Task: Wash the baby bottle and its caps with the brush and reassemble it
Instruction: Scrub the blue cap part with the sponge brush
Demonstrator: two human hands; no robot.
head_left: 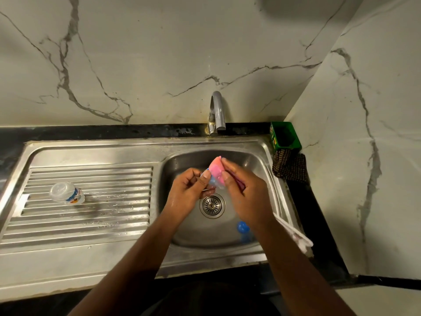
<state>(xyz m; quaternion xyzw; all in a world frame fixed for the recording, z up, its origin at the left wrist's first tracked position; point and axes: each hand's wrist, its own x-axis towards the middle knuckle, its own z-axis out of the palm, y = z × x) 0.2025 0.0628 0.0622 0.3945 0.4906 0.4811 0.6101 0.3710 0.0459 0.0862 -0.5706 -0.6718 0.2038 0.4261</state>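
Over the sink bowl (pixel 182 163), my right hand (pixel 246 192) grips a pink sponge-headed brush (pixel 216 171); its white handle (pixel 293 233) sticks out past my wrist over the right rim. My left hand (pixel 189 190) pinches a small light-blue cap (pixel 210 180) against the pink sponge. The clear baby bottle (pixel 67 193), with a printed picture, stands upside down on the ribbed drainboard at the left. A blue cap (pixel 242 228) lies in the bowl, partly hidden by my right forearm.
A grey tap (pixel 217 112) stands behind the bowl, no water visible. The drain strainer (pixel 212 205) sits in the bowl's middle. A green box (pixel 284 135) and a dark checked cloth (pixel 290 166) are at the right corner. Marble walls close in behind and right.
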